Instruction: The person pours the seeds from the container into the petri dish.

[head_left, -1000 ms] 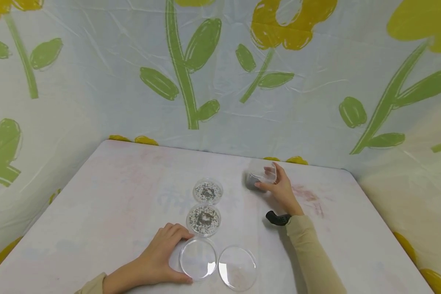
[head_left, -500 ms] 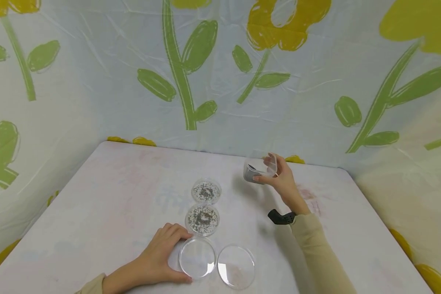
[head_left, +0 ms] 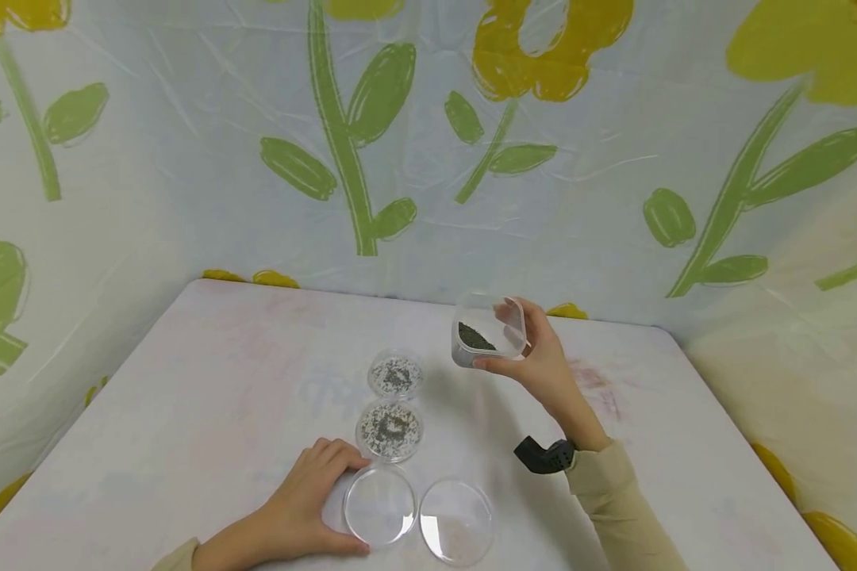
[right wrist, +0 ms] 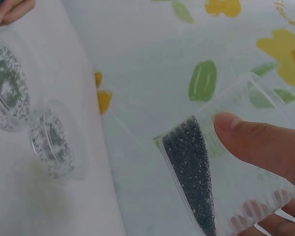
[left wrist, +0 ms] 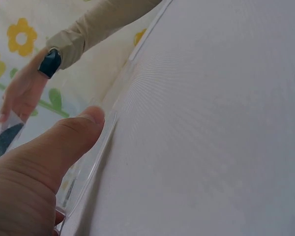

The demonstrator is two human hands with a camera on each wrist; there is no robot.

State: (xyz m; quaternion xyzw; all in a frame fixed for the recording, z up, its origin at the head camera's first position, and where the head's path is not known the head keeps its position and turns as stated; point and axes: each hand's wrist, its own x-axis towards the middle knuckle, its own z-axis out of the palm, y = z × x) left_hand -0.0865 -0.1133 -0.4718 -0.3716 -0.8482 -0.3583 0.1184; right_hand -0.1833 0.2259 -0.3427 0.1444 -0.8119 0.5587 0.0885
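Note:
At the near edge of the table, my left hand (head_left: 303, 507) holds a clear petri dish (head_left: 380, 507) by its left side, thumb low and fingers high on the rim. In the left wrist view, the thumb (left wrist: 71, 142) lies against the dish wall. My right hand (head_left: 546, 369) grips a clear plastic box (head_left: 464, 357) above the table, thumb in front and fingers behind. Dark fine granules (right wrist: 191, 172) are heaped at one end of the tilted box. A second clear round dish or lid (head_left: 457, 523) lies right of the held dish.
Beyond the held dish, two petri dishes with mixed black and white bits stand in line, a nearer one (head_left: 359, 444) and a farther one (head_left: 371, 385). The white-covered table (head_left: 186, 396) ends at a flower-printed curtain (head_left: 243, 214).
My right hand has lifted the box off the table, moved it left and tilted it, so the granules inside show. My left hand stays at the petri dish.

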